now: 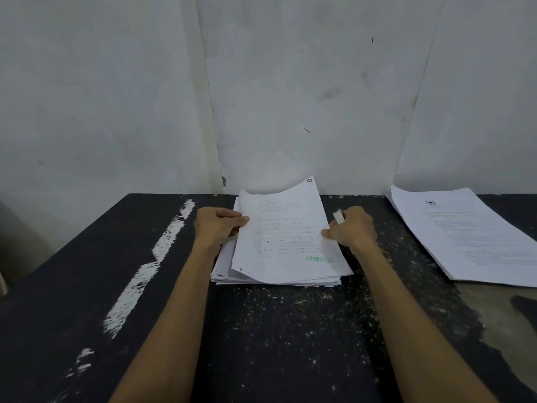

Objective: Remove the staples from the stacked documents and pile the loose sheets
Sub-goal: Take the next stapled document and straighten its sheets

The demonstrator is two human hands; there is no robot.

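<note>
A stack of white documents [279,274] lies on the black table [290,330] near the wall. Its top document [284,234], printed with text and a green "APPROVED" stamp, is lifted at the far end and curls upward. My left hand [218,225] pinches this document's left edge. My right hand [351,228] pinches its right edge with the thumb on top and also holds a small white tool [338,216] that sticks up between the fingers. A second pile of white sheets [462,234] lies flat at the right.
A grey-white wall [290,97] rises directly behind the table's far edge. The table top is scuffed, with white paint streaks [151,263] on the left and a worn bare patch [499,321] at the right.
</note>
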